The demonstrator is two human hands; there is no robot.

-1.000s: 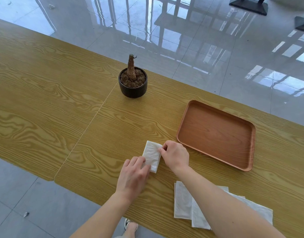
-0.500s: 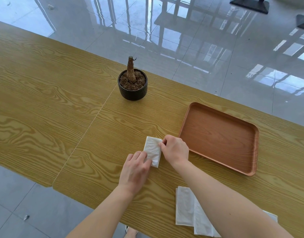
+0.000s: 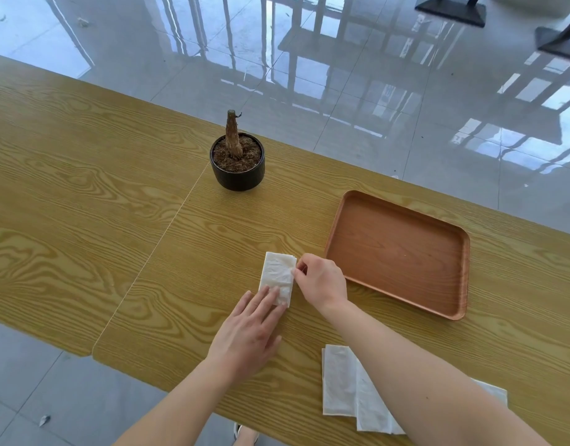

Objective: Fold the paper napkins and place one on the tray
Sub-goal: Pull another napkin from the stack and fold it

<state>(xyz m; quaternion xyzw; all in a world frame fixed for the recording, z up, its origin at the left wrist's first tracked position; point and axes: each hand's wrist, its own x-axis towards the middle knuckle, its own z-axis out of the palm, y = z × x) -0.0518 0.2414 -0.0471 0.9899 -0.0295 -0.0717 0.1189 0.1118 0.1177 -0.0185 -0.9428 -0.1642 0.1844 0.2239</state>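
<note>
A small folded white napkin [image 3: 277,274] lies flat on the wooden table [image 3: 84,204], just left of the brown wooden tray [image 3: 399,252], which holds nothing. My left hand [image 3: 249,333] rests flat with its fingertips pressing the napkin's near end. My right hand [image 3: 322,280] pinches the napkin's right edge between thumb and fingers. A loose stack of unfolded white napkins [image 3: 344,391] lies at the near table edge, partly hidden under my right forearm.
A black pot [image 3: 237,170] with soil and a bare brown stem stands behind the napkin. A seam runs across the table left of the pot. Beyond the far edge is glossy tiled floor with dark furniture bases at the top right.
The napkin and both hands stay in nearly the same spot. My left fingers have slid further onto the napkin's near end, and my right fingers now pinch its right edge.
</note>
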